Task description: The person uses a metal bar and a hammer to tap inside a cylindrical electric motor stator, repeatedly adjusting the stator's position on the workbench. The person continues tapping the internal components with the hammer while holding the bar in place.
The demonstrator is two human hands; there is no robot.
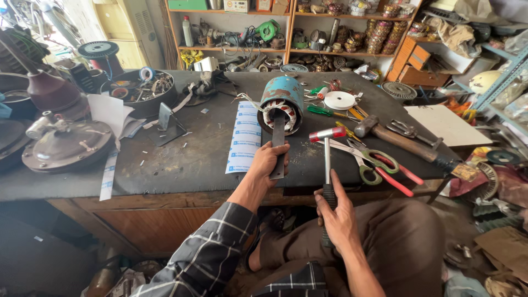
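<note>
Dark-topped wooden workbench (pixel 181 159); cluttered wooden shelves (pixel 291 52) behind; daylight from upper left; littered floor (pixel 495 247).

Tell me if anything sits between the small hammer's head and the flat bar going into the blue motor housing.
Nothing visible does. The right hand holds the small hammer upright, its head just right of the flat bar, with bare benchtop between them. The left hand grips the bar's near end; its far end sits in the blue motor housing.

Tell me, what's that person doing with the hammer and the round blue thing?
A person sits at a dark workbench. Their left hand holds a flat dark metal bar whose far end pokes into the open end of a blue cylindrical motor casing with copper windings inside. Their right hand grips a small hammer with a red-banded metal head, held upright just beside the bar. Green-handled scissors lie nearby.
</note>
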